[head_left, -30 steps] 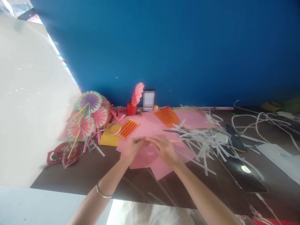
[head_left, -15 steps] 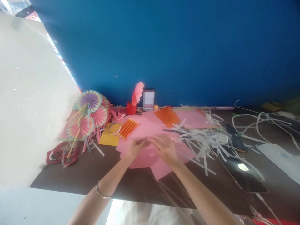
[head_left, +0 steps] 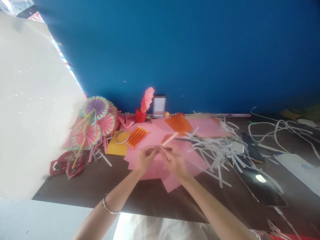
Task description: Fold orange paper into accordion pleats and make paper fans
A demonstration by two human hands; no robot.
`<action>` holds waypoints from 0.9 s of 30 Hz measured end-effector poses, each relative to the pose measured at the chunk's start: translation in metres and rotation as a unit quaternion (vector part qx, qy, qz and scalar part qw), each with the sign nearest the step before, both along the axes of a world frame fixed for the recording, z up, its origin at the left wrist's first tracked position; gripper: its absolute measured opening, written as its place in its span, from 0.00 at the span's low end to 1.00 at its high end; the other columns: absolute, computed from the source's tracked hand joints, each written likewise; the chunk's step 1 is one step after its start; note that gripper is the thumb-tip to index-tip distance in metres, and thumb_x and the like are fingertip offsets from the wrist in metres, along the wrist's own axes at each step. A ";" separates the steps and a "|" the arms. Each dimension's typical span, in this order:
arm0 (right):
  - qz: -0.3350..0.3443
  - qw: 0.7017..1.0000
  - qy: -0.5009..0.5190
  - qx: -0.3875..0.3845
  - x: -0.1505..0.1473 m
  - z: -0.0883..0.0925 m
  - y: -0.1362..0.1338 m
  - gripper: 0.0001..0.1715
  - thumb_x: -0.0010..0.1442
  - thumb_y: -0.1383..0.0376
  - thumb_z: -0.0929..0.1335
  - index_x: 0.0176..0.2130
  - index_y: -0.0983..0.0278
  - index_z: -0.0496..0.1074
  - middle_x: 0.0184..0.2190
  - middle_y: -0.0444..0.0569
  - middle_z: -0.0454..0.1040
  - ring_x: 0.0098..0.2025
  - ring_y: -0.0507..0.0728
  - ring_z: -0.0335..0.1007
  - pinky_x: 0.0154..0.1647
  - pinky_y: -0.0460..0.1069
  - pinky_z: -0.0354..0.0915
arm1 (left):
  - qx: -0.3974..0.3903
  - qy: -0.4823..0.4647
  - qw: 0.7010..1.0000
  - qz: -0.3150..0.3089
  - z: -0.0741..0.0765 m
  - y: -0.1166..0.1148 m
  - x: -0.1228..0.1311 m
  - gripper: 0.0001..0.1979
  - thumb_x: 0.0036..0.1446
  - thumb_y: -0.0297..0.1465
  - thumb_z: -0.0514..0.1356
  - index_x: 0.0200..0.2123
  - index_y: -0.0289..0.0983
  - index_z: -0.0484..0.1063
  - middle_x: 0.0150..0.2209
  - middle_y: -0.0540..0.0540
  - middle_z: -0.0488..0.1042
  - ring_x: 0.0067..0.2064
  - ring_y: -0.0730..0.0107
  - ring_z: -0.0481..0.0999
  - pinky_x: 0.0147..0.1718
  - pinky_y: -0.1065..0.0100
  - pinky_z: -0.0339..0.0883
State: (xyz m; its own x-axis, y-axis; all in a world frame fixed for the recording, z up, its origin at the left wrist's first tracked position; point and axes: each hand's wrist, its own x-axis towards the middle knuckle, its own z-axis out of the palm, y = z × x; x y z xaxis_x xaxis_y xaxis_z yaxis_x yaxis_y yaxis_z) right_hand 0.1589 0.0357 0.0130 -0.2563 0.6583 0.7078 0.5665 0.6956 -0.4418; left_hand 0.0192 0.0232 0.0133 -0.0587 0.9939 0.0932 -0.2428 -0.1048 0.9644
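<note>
A narrow white paper strip (head_left: 170, 139) points up and to the right from between my fingertips, with a small orange piece of paper (head_left: 165, 137) just behind its lower end. My left hand (head_left: 147, 158) is closed in a pinch at the strip's near end. Thumb and fingers of my right hand (head_left: 174, 161) pinch at the same spot, touching the left fingertips. Which hand bears more of the strip is hidden. Beneath both hands lie overlapping pink paper sheets (head_left: 152, 173). Left of them sits a row of folded orange strips (head_left: 137, 137).
Yellow paper (head_left: 115, 150) under a silver ring (head_left: 122, 137), paper fans (head_left: 94, 108) and a red cup (head_left: 140, 115) are at left and back. An orange sheet (head_left: 178, 123) lies behind. Loose white strips (head_left: 215, 150), a phone (head_left: 265, 190) and white cables (head_left: 277, 128) cover the right.
My hands have turned and drawn the fingertips together more upright. The white strip and the orange piece now show above the fingers, where the right hand covered that spot before.
</note>
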 end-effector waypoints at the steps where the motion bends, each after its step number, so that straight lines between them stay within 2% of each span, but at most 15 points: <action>1: 0.000 1.000 0.017 -0.011 -0.002 0.000 -0.001 0.14 0.61 0.65 0.62 0.45 0.57 0.73 0.32 0.49 0.71 0.35 0.55 0.70 0.36 0.50 0.69 | 0.009 0.011 1.000 0.007 0.000 -0.001 0.001 0.12 0.49 0.36 0.63 0.35 0.35 0.77 0.36 0.42 0.79 0.40 0.61 0.77 0.46 0.59 0.69; 10: -0.006 0.993 0.104 -0.056 -0.007 0.003 -0.003 0.12 0.60 0.64 0.63 0.38 0.58 0.76 0.30 0.48 0.72 0.32 0.55 0.71 0.35 0.51 0.71 | 0.022 0.055 0.997 0.043 -0.004 -0.004 0.004 0.10 0.48 0.34 0.63 0.35 0.37 0.77 0.36 0.43 0.79 0.40 0.63 0.77 0.42 0.64 0.70; 18: -0.004 0.988 0.116 -0.099 -0.008 0.005 -0.005 0.11 0.59 0.62 0.64 0.36 0.59 0.76 0.31 0.49 0.73 0.33 0.56 0.71 0.36 0.52 0.71 | 0.046 0.080 0.995 0.048 -0.006 -0.005 0.004 0.09 0.51 0.33 0.62 0.36 0.38 0.77 0.37 0.44 0.79 0.40 0.63 0.77 0.43 0.64 0.69; 27: -0.003 0.982 0.141 -0.128 -0.008 0.005 -0.004 0.10 0.57 0.64 0.65 0.31 0.60 0.76 0.30 0.48 0.73 0.32 0.56 0.71 0.36 0.51 0.70 | 0.030 0.080 0.995 0.050 -0.005 -0.006 0.005 0.10 0.50 0.34 0.62 0.36 0.38 0.78 0.38 0.43 0.78 0.40 0.62 0.77 0.44 0.63 0.69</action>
State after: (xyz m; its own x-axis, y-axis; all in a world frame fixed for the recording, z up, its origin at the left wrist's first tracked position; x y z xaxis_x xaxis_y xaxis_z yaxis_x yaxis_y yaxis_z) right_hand 0.1510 0.0318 0.0183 -0.0696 0.8243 0.5618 0.3991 0.5391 -0.7417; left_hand 0.0245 0.0171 0.0085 -0.1365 0.9763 0.1677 -0.0721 -0.1786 0.9813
